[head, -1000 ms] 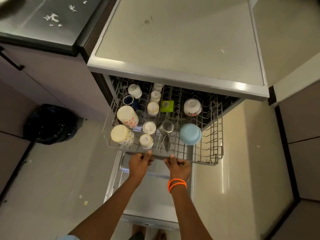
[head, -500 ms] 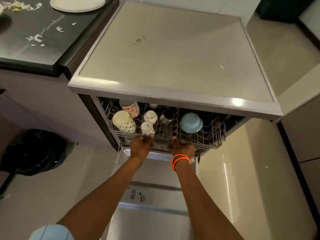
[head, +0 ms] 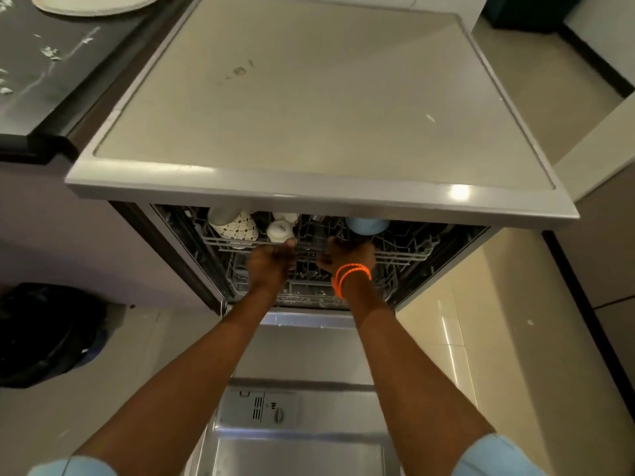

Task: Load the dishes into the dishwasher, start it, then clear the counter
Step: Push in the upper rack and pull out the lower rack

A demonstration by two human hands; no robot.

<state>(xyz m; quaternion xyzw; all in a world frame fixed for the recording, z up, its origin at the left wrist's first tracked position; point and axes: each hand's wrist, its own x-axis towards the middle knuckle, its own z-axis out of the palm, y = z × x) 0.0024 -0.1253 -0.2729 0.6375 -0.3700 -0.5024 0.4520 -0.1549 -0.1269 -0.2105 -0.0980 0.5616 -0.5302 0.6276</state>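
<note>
The dishwasher (head: 309, 108) stands open, its door (head: 295, 438) folded down below my arms. Its upper wire rack (head: 402, 254) sits almost fully inside the tub, only the front edge showing. My left hand (head: 269, 266) and my right hand (head: 347, 257), with orange bands on the wrist, both grip the rack's front rail. In the rack I see a patterned white cup (head: 235, 225), a small white cup (head: 281, 231) and a light blue bowl (head: 366, 225); the rest of the load is hidden under the dishwasher's top. The lower rack (head: 309, 290) shows dimly beneath.
A dark counter (head: 51, 70) at the left carries a white plate (head: 92, 3) and scattered food scraps. A black bin bag (head: 44, 334) lies on the floor at the left. Tiled floor extends to the right of the door.
Both hands have pushed the upper rack back into the dishwasher; most cups that were in plain sight are now hidden under the top.
</note>
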